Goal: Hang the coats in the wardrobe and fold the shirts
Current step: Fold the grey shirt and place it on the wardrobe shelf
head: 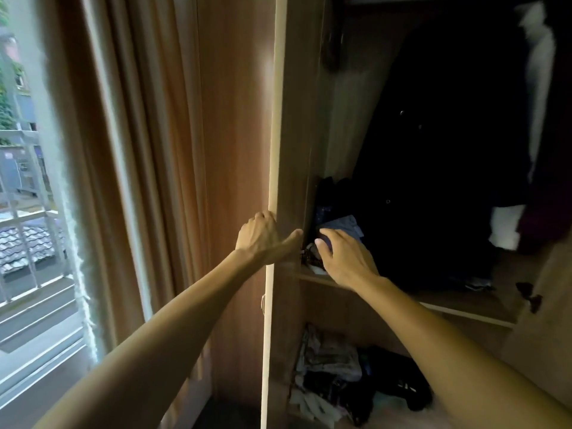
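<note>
My left hand [263,236] grips the edge of the open wardrobe door [275,119], fingers curled round its far side and thumb on the near face. My right hand [343,258] reaches onto the wardrobe's middle shelf [448,300], fingers spread over a small pile of folded dark and blue clothes [339,226] at the shelf's left end. A dark coat [442,150] hangs inside the wardrobe, with a white garment [538,88] hanging to its right.
A heap of crumpled clothes [340,376] lies in the lower compartment. A brown curtain [161,150] hangs left of the door, beside a window [28,212] with a railing. The wardrobe's right side panel [544,305] stands close by.
</note>
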